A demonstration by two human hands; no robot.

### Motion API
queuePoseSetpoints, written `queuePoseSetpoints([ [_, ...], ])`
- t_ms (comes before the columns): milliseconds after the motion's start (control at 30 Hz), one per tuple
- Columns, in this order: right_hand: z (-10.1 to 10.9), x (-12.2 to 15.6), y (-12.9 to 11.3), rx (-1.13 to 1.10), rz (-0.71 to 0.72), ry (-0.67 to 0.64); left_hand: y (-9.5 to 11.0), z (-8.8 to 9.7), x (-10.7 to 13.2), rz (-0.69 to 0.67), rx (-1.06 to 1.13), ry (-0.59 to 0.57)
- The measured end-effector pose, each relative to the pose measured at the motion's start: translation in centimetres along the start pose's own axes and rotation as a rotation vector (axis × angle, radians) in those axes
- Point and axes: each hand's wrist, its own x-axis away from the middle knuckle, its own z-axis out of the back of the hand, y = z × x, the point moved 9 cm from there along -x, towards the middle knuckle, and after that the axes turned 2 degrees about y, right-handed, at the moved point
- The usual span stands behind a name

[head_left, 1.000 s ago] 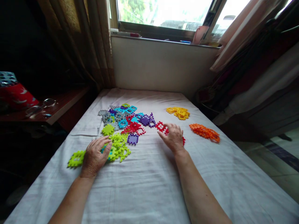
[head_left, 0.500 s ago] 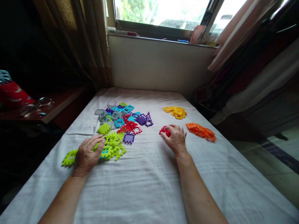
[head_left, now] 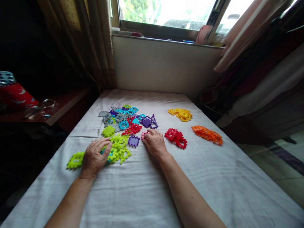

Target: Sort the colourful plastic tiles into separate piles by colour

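Note:
My left hand [head_left: 97, 155] lies with fingers stretched out over lime green interlocking plastic tiles [head_left: 116, 148], palm down. A longer green tile group [head_left: 75, 160] sticks out on its outer side. My right hand [head_left: 155, 142] has its fingers closed on a red interlocking tile [head_left: 143, 136], mostly hidden under the fingertips. Just left of that hand a purple square tile [head_left: 133, 141] lies flat. Behind both hands is a mixed heap of tiles, with grey ones [head_left: 107, 118], light blue ones [head_left: 123, 125], purple ones [head_left: 146, 122] and red ones [head_left: 133, 129].
To the right lie separate piles of red tiles [head_left: 176, 138], orange tiles [head_left: 207, 134] and yellow tiles [head_left: 181, 114]. A white sheet [head_left: 133, 196] covers the table. Glasses [head_left: 48, 103] and a red container [head_left: 17, 96] stand on a side surface at left.
My right hand has moved left from the red pile, which now shows fully, to the red tile beside the mixed heap. My left hand stays on the green tiles. The view has shifted slightly.

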Motion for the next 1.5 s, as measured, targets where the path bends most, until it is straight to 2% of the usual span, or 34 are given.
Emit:
queuePoseSetpoints([
  [67, 1.7, 0.3, 1.8, -0.037, -0.028, 0.055, 0.0, 0.0, 0.1, -0.010, -0.002, 0.001],
  [133, 4.0, 0.6, 5.0, -0.059, -0.125, 0.127, 0.1, 0.0, 0.1, -0.019, -0.005, 0.002],
  [200, 6.4, 1.3, 9.5, -0.036, -0.303, 0.211, 0.0, 0.0, 0.1, -0.021, -0.004, 0.002],
  [267, 8.0, 2.6, 14.1, 0.002, -0.503, 0.248, -0.1, -0.1, 0.2, -0.014, 0.002, -0.007],
  [333, 8.2, 3.9, 17.6, 0.034, -0.661, 0.219, -0.3, -0.1, 0.2, -0.005, 0.007, -0.016],
  [400, 7.8, 4.6, 19.5, 0.066, -0.726, 0.192, -0.4, -0.1, 0.2, 0.004, 0.003, -0.024],
  [533, 6.7, 4.6, 20.0, 0.117, -0.728, 0.158, -0.4, 0.0, 0.1, -0.002, -0.007, -0.035],
  [700, 6.2, 4.2, 19.1, 0.104, -0.745, 0.083, 0.0, 0.2, 0.1, -0.013, -0.005, -0.020],
  [833, 7.3, 3.3, 16.8, 0.081, -0.647, 0.186, 0.2, 0.3, 0.0, -0.018, -0.004, -0.002],
  [933, 7.1, 1.8, 12.0, 0.026, -0.453, 0.228, 0.2, 0.2, -0.1, -0.005, -0.004, -0.001],
  [1067, 3.8, -0.5, 2.3, -0.036, -0.098, 0.075, 0.2, 0.0, -0.2, 0.013, 0.015, -0.018],
  [1133, 2.1, -1.4, -1.7, -0.036, 0.007, 0.007, 0.2, 0.0, -0.3, 0.011, 0.025, -0.014],
  [1200, 0.8, -2.4, -4.2, -0.016, 0.040, -0.030, 0.2, -0.1, -0.3, 0.003, 0.028, -0.008],
  [1300, -0.5, -3.7, -5.7, 0.024, 0.008, -0.088, 0.3, -0.3, -0.3, -0.008, 0.025, -0.008],
  [1400, -1.5, -4.4, -6.0, 0.059, -0.026, -0.149, 0.3, -0.4, -0.2, -0.008, 0.026, -0.002],
  [1500, -1.7, -4.4, -6.1, 0.055, -0.021, -0.154, 0.2, -0.4, -0.2, -0.003, 0.033, 0.001],
])
